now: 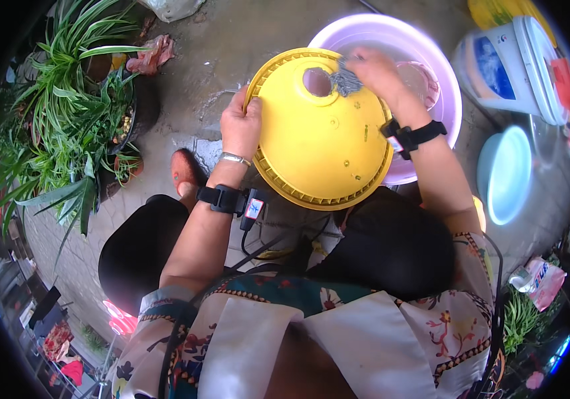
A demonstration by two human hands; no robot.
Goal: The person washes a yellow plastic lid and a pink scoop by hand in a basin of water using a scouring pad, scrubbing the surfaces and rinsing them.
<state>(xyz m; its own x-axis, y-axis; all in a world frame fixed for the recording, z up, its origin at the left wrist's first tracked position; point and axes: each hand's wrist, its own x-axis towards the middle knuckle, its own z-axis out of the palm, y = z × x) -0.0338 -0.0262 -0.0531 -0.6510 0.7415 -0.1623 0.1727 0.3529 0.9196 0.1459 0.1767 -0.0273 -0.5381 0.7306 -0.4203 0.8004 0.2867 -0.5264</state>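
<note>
A round yellow plastic lid (315,144) with a ribbed rim is held up in front of me, tilted. Near its far side is a round hole with a raised collar. My left hand (241,122) grips the lid's left rim, thumb on the face. My right hand (372,72), slightly blurred, presses a grey scouring pad (347,80) against the lid beside the hole. Behind the lid stands a lilac plastic basin (452,107) with water in it. A pinkish round item (417,82) sits inside the basin; its kind is unclear.
Potted spider plants (70,99) crowd the left. A light-blue basin (507,174) and a white plastic bucket (504,70) lie tipped at the right, with a red plastic object (567,95) by the bucket. Wet paving (205,65) spreads ahead. A cable hangs from my left wrist strap (222,198).
</note>
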